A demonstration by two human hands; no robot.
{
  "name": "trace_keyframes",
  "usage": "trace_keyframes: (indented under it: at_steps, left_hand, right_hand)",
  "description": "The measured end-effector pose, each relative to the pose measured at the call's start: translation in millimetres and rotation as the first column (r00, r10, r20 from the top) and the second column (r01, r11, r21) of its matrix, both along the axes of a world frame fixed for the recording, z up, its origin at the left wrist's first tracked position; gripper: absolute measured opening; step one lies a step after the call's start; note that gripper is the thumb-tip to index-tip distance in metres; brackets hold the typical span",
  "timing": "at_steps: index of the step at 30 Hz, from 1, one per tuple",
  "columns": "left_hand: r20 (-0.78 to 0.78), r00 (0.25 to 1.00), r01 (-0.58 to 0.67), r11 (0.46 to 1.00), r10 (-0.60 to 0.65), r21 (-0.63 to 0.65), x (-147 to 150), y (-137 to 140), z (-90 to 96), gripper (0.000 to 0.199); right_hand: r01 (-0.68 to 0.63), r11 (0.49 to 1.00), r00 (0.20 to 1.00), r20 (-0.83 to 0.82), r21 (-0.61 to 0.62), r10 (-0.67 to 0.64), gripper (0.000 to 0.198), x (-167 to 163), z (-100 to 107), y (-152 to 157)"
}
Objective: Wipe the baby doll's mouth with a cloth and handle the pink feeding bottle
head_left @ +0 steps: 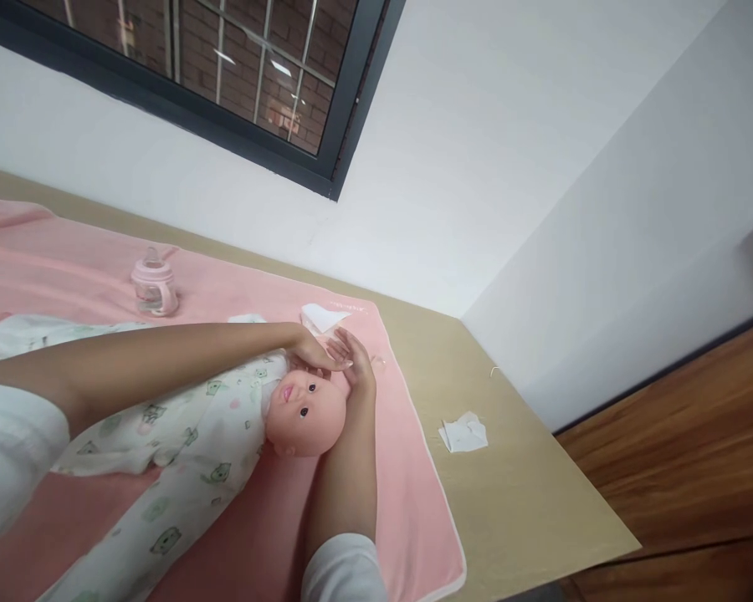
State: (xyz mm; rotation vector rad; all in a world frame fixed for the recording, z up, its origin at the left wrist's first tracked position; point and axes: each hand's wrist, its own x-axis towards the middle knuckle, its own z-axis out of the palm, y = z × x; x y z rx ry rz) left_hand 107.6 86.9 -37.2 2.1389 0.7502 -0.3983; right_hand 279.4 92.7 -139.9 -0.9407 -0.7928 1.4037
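Observation:
A baby doll (304, 410) lies on its back on a pink blanket (407, 502), in a white outfit with green bear prints, its head toward the right. My left hand (317, 349) reaches across the doll's body to the far side of its head; the fingers stretch rightward, the lower ones partly hidden. My right hand (356, 355) is beyond the crown of the head, palm turned toward my left hand, fingers apart and slightly bent. The right forearm runs close along the head. A white tissue (321, 318) lies just behind both hands.
A pink baby bottle (154, 284) with handles stands upright on the blanket at the back left. Another crumpled tissue (464, 433) lies on the tan tabletop (508, 493) at right. Behind are a white wall (427, 209) and a barred window (257, 75).

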Motion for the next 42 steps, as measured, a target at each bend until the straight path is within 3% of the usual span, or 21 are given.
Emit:
trace_keyframes:
  at_steps: [3, 6, 12, 16, 25, 29, 33, 36, 38, 39, 42]
  left_hand:
    - [-0.077, 0.997, -0.019, 1.0, 0.017, -0.023, -8.4, 10.1, 12.9, 0.09]
    - [-0.048, 0.995, -0.081, 0.994, 0.085, 0.079, -29.7, 15.9, 27.2, 0.086]
    - [0.146, 0.961, -0.27, 0.92, 0.237, 0.284, -95.4, -1.5, 47.6, 0.072]
    - [0.29, 0.893, -0.429, 0.849, 0.345, 0.309, -126.0, -26.2, 51.2, 0.068]
    - [0.486, 0.804, -0.529, 0.784, 0.341, 0.324, -146.1, -63.7, 49.7, 0.064]
    - [0.52, 0.782, -0.551, 0.771, 0.344, 0.318, -151.8, -71.3, 53.9, 0.06]
    - [0.525, 0.775, -0.571, 0.745, 0.352, 0.344, -154.4, -69.3, 53.7, 0.058]
    - [0.502, 0.781, -0.581, 0.729, 0.373, 0.362, -154.2, -65.3, 50.6, 0.056]
    - [0.483, 0.785, -0.582, 0.728, 0.387, 0.362, -154.2, -63.7, 48.7, 0.053]
    - [0.479, 0.786, -0.583, 0.729, 0.392, 0.36, -154.5, -63.3, 47.9, 0.053]
    - [0.487, 0.777, -0.595, 0.716, 0.399, 0.364, -156.3, -62.5, 45.9, 0.054]
  right_hand:
    - [-0.013, 1.0, 1.0, -0.006, 0.0, 0.013, 0.027, -2.3, -2.9, 1.1]
    - [-0.005, 1.0, 1.0, -0.018, 0.013, 0.005, 0.028, -6.0, -5.0, 2.4]
    - [-0.033, 0.998, 0.999, -0.032, 0.047, 0.035, 0.029, -14.3, -10.7, 9.3]
    - [-0.043, 0.998, 0.999, -0.026, 0.047, 0.044, 0.033, -15.9, -11.7, 10.3]
    - [-0.09, 0.984, 0.996, 0.003, 0.151, 0.091, 0.037, -21.0, 5.9, -1.6]
    - [-0.043, 0.988, 0.986, 0.166, 0.145, 0.018, 0.036, -15.2, 28.3, -4.5]
    - [0.019, 0.999, 0.856, 0.516, 0.045, -0.039, 0.031, -0.7, 52.5, -6.9]
    - [0.171, 0.982, 0.587, 0.793, 0.074, -0.162, 0.02, 5.2, 66.9, -11.1]
    - [0.24, 0.96, 0.401, 0.886, 0.143, -0.232, 0.013, 3.9, 75.4, -15.2]
    - [0.244, 0.955, 0.348, 0.904, 0.17, -0.25, 0.013, 1.9, 79.7, -17.6]
    - [0.185, 0.957, 0.328, 0.904, 0.225, -0.276, 0.021, -7.5, 93.2, -24.8]
